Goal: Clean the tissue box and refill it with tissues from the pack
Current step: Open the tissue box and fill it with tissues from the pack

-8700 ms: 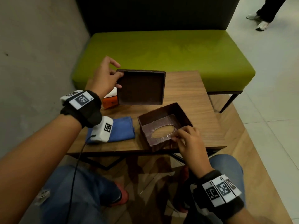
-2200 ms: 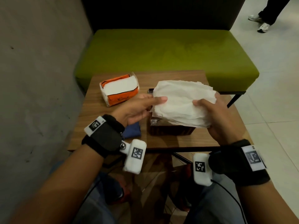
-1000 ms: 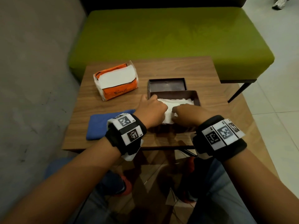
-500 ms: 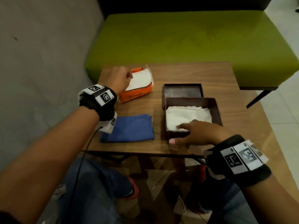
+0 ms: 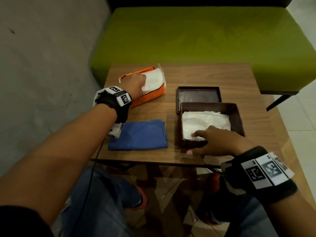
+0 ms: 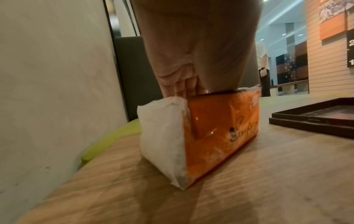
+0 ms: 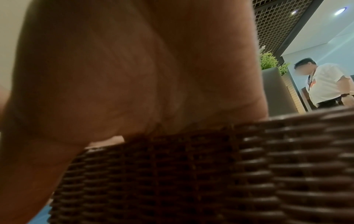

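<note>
Tissue box [image 5: 239, 117], a dark woven tray, sat at the near right of the wooden table [image 5: 196, 74], open and partly filled with a flat layer of white tissues [image 5: 205, 120]; its other half [image 5: 199, 94], empty, lay touching it on the far side. At the far left the orange tissue pack [image 5: 150, 98] stood open at the top, and the left hand [image 5: 135, 86] reached into it, fingers curled down onto the white sheets inside; whether they had pinched a sheet could not be told from either view. Near left, a folded blue cloth [image 5: 138, 135] lay flat and untouched, between the pack and the table's near edge. To the right, the right hand [image 5: 217, 142] steadied the tissue box, forefinger stretched onto the tissues and thumb against the near wall, the other fingers hidden; the right wrist view showed only palm and woven wall.

By the look of it the refill was well under way; the pack looked to have sheets left to move, and the two halves had yet to be joined. Nothing lay between pack and box. Beyond the table stood a green bench [image 5: 188, 35]; a bystander in a white shirt [image 7: 325, 84] stood well apart.
</note>
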`<state>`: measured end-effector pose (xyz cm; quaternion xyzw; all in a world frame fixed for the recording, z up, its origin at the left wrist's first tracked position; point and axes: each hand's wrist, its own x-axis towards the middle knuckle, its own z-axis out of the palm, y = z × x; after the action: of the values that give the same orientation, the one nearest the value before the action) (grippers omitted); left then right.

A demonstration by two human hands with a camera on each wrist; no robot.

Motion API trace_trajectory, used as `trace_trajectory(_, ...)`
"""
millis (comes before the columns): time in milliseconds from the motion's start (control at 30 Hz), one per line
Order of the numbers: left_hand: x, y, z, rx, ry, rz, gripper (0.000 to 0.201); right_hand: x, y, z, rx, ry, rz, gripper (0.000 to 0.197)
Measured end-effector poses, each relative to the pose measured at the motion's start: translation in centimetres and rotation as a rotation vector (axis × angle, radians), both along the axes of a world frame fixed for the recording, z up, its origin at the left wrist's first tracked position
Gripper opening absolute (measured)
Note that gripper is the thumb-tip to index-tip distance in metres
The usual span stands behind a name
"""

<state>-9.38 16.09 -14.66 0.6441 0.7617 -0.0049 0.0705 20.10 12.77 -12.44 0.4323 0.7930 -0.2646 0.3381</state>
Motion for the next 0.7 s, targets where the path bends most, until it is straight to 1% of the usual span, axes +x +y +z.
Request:
trace_trajectory(100, 0.3, -0.1, -0.2, 0.017, 0.015, 0.008, 0.027, 0.2, 0.0, 0.0, 0.009, 0.011, 0.005, 0.085)
trace_trajectory(200, 0.3, 0.1, 0.0, -0.002, -0.022, 0.004, 0.031, 0.1, 0.0, 0.0, 0.019, 0.015, 0.007, 0.082)
trace_trajectory(300, 0.2, 0.1, 0.3, -0.044, -0.014, -0.011, 0.028, 0.0, 0.0, 0.0, 0.037, 0.016, 0.016, 0.080)
trace_trajectory(467, 0.5, 0.3, 0.3, -0.043, 0.003, 0.007, 0.026, 0.1, -0.1, 0.0, 0.048, 0.018, 0.021, 0.080)
trace_trajectory(567, 0.0, 0.2, 0.5, -0.028, -0.058, 0.037, 0.017, 0.1, -0.1, -0.1, 0.050, 0.026, 0.019, 0.080)
trace_trajectory(700, -0.3, -0.2, 1.3, 0.045, -0.142, 0.087, 0.021, 0.1, 0.0, -0.2, 0.046, 0.026, 0.014, 0.079)
